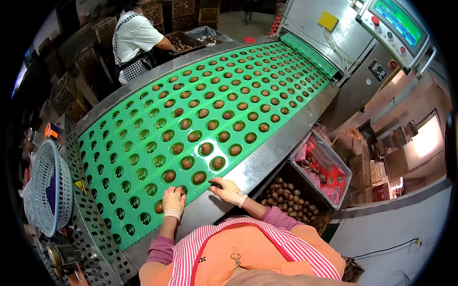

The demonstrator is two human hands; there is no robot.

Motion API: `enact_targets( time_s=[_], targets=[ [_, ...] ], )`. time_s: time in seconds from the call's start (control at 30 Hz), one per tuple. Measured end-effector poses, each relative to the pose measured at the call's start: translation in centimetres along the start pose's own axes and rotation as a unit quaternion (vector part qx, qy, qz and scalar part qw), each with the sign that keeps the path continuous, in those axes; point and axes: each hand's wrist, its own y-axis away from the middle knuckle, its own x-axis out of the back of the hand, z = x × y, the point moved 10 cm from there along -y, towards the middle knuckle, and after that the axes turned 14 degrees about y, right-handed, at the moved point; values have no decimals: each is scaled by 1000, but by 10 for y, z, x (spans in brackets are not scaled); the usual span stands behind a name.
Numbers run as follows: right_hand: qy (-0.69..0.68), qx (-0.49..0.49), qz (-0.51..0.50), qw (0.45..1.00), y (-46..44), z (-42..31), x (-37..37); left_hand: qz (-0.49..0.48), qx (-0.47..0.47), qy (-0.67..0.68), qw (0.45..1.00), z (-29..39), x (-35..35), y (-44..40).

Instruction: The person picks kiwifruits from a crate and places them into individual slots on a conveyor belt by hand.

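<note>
A green conveyor [157,107] with rows of round holes slants across the view, and many of the holes hold round brown nuts [199,178]. At its near edge is my left hand [173,204], wrapped in pale finger and palm bands, with thumb and index finger against a dark nut [183,190]. Another nut [159,207] sits in a hole just left of that hand. My right hand [229,192], banded the same way, is over the metal rim [253,177], its fingers and thumb apart near the belt's edge. I see nothing in it.
A crate of nuts [288,200] and a red-lined bin [324,167] stand at my right. A pale blue basket [51,188] rests at the left. Across the belt a person [136,45] reaches into a nut crate [183,44]. A machine with a control panel [398,28] stands at the far end.
</note>
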Motion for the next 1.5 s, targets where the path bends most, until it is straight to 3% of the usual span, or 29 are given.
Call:
enact_targets(
  time_s=[0.17, 0.23, 0.27, 0.3, 0.37, 0.43, 0.57, 0.6, 0.67, 0.7, 0.77, 0.83, 0.9, 0.97, 1.0, 1.07, 1.1, 1.3, 1.43, 1.5],
  targets=[
    [30, -11, 81, 996, 68, 31, 22, 22, 29, -12, 999, 11, -14, -2],
    [-1, -19, 71, 997, 81, 34, 12, -21, 35, -128, 991, 5, -12, -10],
    [-16, -7, 69, 997, 91, 24, 21, -16, 13, -154, 988, 31, 1, -14],
    [44, 63, 166, 983, 89, 28, 51, 9, -19, -161, 987, 64, 2, -29],
    [16, 52, 170, 984, 113, 51, 57, 122, -214, -42, 968, 103, -1, -19],
    [10, 11, 151, 988, 152, 54, 38, 26, -232, 125, 964, 131, -6, 5],
    [11, -121, 195, 973, 228, 110, 51, -172, -238, 231, 928, 239, -73, 31],
    [11, -165, 242, 956, 253, 132, 66, -242, -267, 221, 906, 267, -99, 35],
    [-39, -277, 316, 907, 311, 191, 87, -380, -239, 206, 869, 292, -171, 46],
    [-93, -337, 342, 872, 337, 226, 86, -412, -239, 168, 863, 302, -198, 52],
    [-68, -408, 358, 837, 386, 259, 93, -453, -260, 77, 849, 320, -246, 68],
    [-25, -409, 287, 866, 381, 265, 86, -488, -296, 22, 821, 322, -300, 75],
    [28, -364, 252, 896, 369, 280, 74, -531, -238, -52, 812, 337, -307, 86],
    [7, -318, 174, 932, 346, 289, 55, -513, -334, -153, 776, 332, -350, 104],
    [31, -307, 150, 939, 333, 314, 27, -537, -228, -162, 796, 337, -319, 108],
    [25, -352, 84, 932, 323, 311, 14, -577, -175, -208, 771, 326, -330, 113],
    [45, -372, 66, 925, 317, 315, 17, -563, -196, -197, 778, 327, -329, 109],
    [77, -448, 19, 890, 284, 314, 24, -569, -149, -238, 773, 297, -336, 95],
    [102, -416, -7, 904, 279, 335, 24, -566, -142, -227, 780, 301, -334, 94],
    [10, -370, -78, 926, 276, 350, 6, -566, -140, -233, 778, 291, -345, 95]
  ],
)
